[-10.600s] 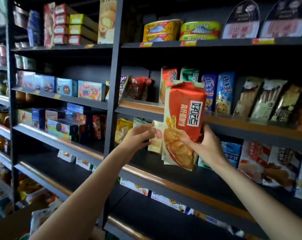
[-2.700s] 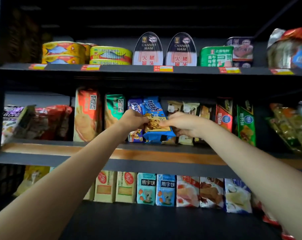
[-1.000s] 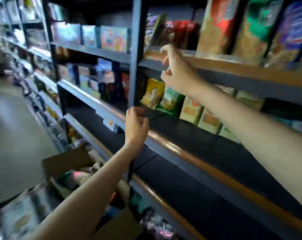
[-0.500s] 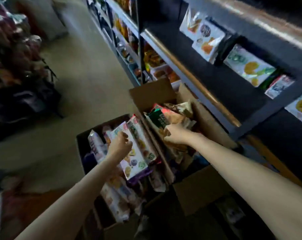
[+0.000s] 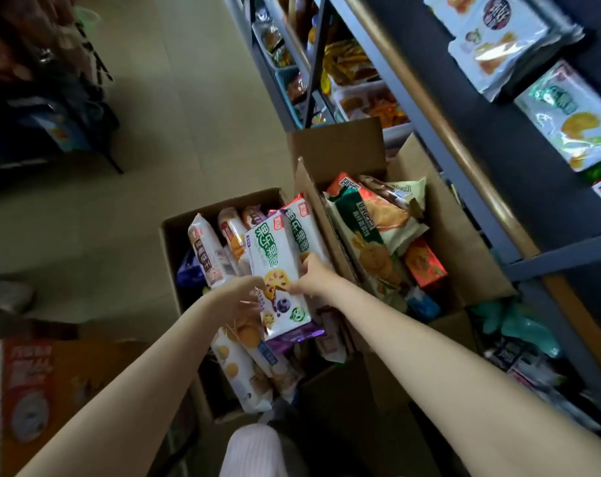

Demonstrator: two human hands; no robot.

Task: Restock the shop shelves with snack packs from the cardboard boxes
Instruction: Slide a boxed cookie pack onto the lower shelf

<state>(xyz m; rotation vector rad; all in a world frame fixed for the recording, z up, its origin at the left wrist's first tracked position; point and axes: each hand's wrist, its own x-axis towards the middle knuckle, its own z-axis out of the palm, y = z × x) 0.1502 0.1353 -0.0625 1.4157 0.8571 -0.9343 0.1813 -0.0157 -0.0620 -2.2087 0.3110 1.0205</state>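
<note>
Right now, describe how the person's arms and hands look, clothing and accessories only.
Both forearms are bare with no sleeve in view. The left hand and the right hand wear no gloves, and no watch, bracelet or ring shows on them. The only clothing in view is pale ribbed fabric at the bottom edge, below the arms.
</note>
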